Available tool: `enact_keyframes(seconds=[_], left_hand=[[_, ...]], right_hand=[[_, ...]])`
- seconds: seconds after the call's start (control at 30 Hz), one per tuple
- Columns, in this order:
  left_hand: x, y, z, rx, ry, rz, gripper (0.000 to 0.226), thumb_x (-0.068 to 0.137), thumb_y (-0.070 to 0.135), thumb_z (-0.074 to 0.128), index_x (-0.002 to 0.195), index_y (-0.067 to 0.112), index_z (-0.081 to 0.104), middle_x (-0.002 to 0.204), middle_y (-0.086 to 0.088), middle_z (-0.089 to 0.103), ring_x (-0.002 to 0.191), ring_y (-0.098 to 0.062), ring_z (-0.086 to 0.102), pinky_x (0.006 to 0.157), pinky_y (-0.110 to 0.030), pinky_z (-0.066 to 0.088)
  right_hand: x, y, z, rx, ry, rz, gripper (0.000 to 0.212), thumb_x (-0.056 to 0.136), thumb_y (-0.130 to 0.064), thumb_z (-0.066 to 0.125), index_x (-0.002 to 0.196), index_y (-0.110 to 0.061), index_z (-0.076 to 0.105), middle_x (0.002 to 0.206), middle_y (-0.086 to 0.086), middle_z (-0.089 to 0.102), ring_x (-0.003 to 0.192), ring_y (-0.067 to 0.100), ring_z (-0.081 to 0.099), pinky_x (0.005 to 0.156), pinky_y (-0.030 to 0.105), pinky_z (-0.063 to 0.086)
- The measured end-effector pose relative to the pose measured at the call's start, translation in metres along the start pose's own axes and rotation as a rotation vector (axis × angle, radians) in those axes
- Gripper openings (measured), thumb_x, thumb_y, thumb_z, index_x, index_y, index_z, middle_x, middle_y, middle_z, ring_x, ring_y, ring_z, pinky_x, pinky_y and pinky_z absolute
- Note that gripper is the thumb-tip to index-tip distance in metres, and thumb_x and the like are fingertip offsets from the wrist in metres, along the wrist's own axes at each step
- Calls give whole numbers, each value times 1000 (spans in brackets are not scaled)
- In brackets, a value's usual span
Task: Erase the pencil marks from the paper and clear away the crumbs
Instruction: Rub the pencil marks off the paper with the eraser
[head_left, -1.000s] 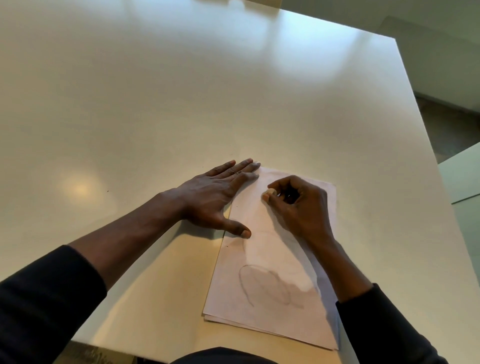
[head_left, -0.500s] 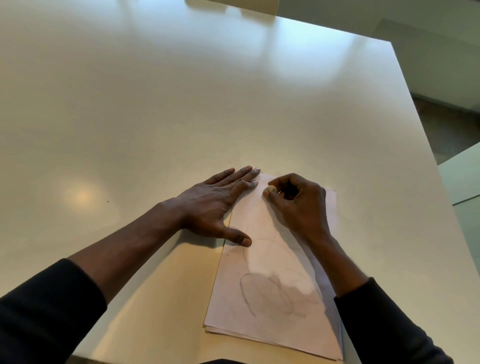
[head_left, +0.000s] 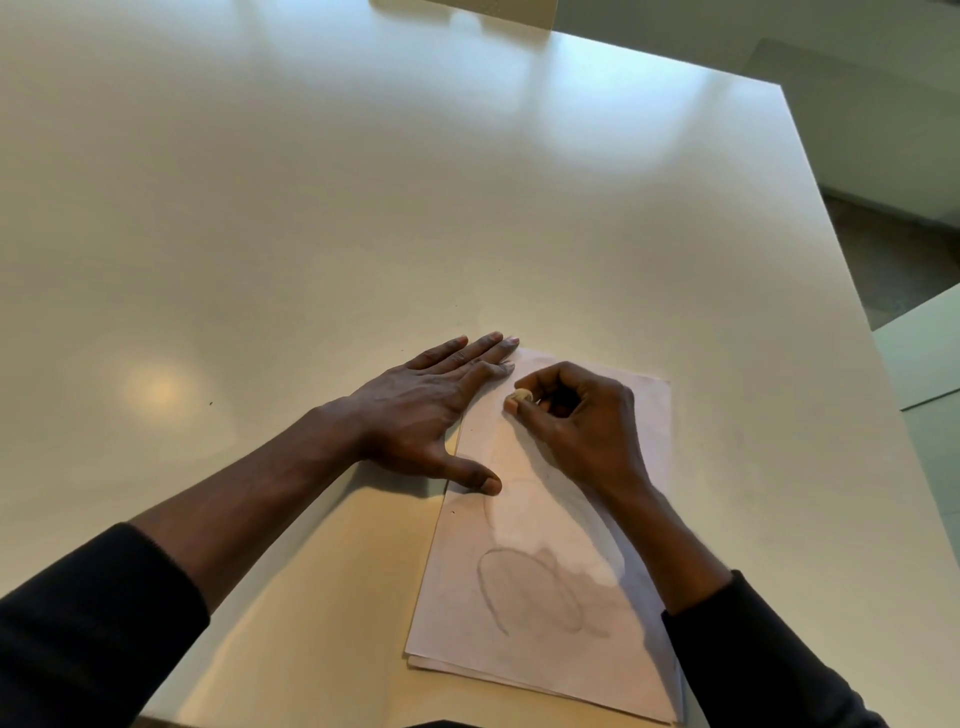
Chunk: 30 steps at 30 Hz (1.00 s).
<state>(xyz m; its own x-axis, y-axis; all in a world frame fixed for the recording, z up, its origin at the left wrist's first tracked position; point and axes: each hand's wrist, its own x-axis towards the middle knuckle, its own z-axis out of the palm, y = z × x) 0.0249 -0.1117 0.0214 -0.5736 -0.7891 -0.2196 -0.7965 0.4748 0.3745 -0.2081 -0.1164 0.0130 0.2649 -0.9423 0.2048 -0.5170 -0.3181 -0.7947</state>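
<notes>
A white sheet of paper (head_left: 524, 644) lies near the table's front edge, on top of other sheets. A grey pencil oval (head_left: 530, 592) with smudges marks its lower half; fainter lines run higher up. My left hand (head_left: 426, 410) lies flat, fingers spread, pressing the paper's upper left edge, thumb on the sheet. My right hand (head_left: 582, 426) is closed on a small pale eraser (head_left: 521, 396), held at the fingertips against the paper's upper part. No crumbs can be made out.
The large glossy white table (head_left: 363, 208) spreads all around the paper. Its right edge runs diagonally down to the lower right. Beyond it are the floor and another pale surface (head_left: 930, 353). A tiny dark speck (head_left: 210, 403) lies far left.
My right hand with the eraser has shifted a little back and forth across the paper's upper part. The left hand stays put, and the view has tilted slightly.
</notes>
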Motion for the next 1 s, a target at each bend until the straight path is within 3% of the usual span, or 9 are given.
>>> enact_keyframes(seconds=[0.1,0.23,0.4,0.57,0.8,1.0], left_hand=[[0,0,0,-2,12,-3,137,78,95,61,174,22,-4,177,16,-29,158,3,-34,132,-27,-17],[-1,0,0,1,16,0,136,78,97,59,174,22,-3,177,17,-29,157,4,-34,131,-25,-18],[0,0,0,6,24,2,137,78,98,59,174,21,-2,177,18,-30,158,4,-34,131,-25,-18],[-2,3,-1,16,39,-1,135,78,98,57,174,20,1,178,16,-26,159,3,-30,135,-33,-11],[-2,5,-4,6,12,2,135,79,95,59,174,22,-2,177,16,-28,159,2,-31,135,-31,-13],[-2,5,-3,23,33,11,134,80,95,58,174,20,1,178,15,-26,160,2,-30,135,-31,-12]], right_hand=[[9,4,-10,-21,85,49,17,84,-19,91,97,-16,80,85,-9,76,74,11,70,70,20,58],[13,8,-17,-31,161,116,15,83,-19,91,93,-19,80,82,-10,76,73,12,70,71,30,61],[-5,8,-12,15,56,66,17,83,-19,91,95,-21,79,84,-11,76,73,13,71,67,22,60],[11,16,-29,-38,268,192,13,82,-19,90,90,-21,81,79,-13,76,73,6,71,69,19,57],[-7,8,-15,-21,85,54,16,83,-19,92,94,-20,80,83,-11,76,73,12,71,68,21,60],[12,13,-24,-48,255,184,11,82,-21,89,89,-22,81,78,-12,76,72,9,71,71,28,61]])
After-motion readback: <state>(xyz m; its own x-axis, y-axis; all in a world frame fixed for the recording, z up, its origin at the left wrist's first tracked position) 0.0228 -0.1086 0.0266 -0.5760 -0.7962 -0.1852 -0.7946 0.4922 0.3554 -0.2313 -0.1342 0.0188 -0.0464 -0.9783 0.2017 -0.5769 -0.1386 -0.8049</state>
